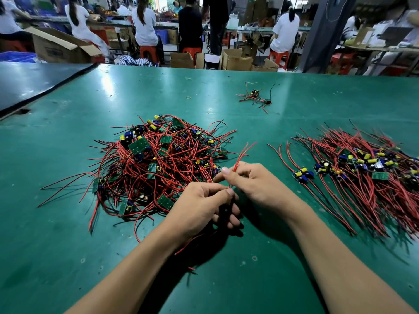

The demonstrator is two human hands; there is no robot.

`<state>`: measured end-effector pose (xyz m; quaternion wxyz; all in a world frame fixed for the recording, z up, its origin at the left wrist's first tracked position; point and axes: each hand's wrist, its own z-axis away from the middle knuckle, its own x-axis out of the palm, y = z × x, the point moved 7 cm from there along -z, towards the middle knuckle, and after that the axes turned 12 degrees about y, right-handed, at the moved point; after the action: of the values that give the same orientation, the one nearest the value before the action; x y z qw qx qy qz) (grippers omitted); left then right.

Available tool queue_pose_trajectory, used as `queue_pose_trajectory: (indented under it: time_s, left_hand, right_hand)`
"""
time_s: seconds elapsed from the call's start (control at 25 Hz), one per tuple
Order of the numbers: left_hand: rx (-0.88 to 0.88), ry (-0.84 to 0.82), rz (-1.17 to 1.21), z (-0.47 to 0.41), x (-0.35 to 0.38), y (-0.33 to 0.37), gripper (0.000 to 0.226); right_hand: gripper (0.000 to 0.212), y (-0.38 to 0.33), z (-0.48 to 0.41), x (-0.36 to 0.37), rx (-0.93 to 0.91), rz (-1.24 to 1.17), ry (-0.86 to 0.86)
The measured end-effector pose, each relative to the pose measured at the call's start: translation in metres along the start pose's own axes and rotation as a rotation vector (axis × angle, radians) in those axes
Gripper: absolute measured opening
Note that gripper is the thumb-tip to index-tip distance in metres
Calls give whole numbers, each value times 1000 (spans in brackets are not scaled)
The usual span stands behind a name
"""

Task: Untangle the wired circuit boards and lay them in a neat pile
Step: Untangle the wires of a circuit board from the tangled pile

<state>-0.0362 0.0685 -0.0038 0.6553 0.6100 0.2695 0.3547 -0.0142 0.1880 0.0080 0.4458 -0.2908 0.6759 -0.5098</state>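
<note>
L hand (204, 206) & R hand (257, 184), both tight on red wires (241, 155), btwn tangled heap (158, 159) & neat pile (362, 171)

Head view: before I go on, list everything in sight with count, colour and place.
tangled heap: one, red and black wires with green boards, table left of centre
neat pile: one, same colours, table right
stray cluster: one, red and black, far middle of table
small ring: one, pale, beyond the heap
table: one, green
cardboard boxes: several, brown, floor beyond the table
stools: several, red, under seated people
people: several, mostly in white, at far benches
held red wires: a few, red, between both hands
left hand: one, pinches the wires low
right hand: one, pinches them higher
</note>
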Motion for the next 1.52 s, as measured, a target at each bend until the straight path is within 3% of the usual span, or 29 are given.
queue_pose_trajectory:
  time_s: [0.12,0.32,0.52,0.64,0.72,0.96,1.2,1.28,1.4,1.52]
  left_hand:
    - [-3,-12,-3,0,2,2,22]
    - [-15,9,16,0,2,3,21]
    - [-18,75,45,0,-2,1,25]
    - [-14,116,57,-2,-5,1,25]
    - [-14,117,45,-2,-5,0,27]
    - [20,73,-71,1,-1,3,28]
    - [27,55,-123,0,2,4,28]
    - [30,47,-123,0,1,5,28]
    - [32,32,-126,2,-1,5,26]
    - [16,8,-131,2,0,3,24]
  right_hand:
    - [26,-3,-7,-17,-130,184,195]
    - [34,-2,-7,-25,-179,128,431]
    - [47,15,-6,5,158,-345,169]
    - [50,18,4,23,266,-440,-82]
    - [49,18,8,27,265,-436,-156]
    - [39,14,-11,-24,24,122,230]
    - [29,7,-13,-52,-117,156,591]
    - [33,6,-12,-52,-142,170,630]
    - [54,15,-14,-38,74,-185,486]
    - [58,21,-15,-30,276,-502,351]
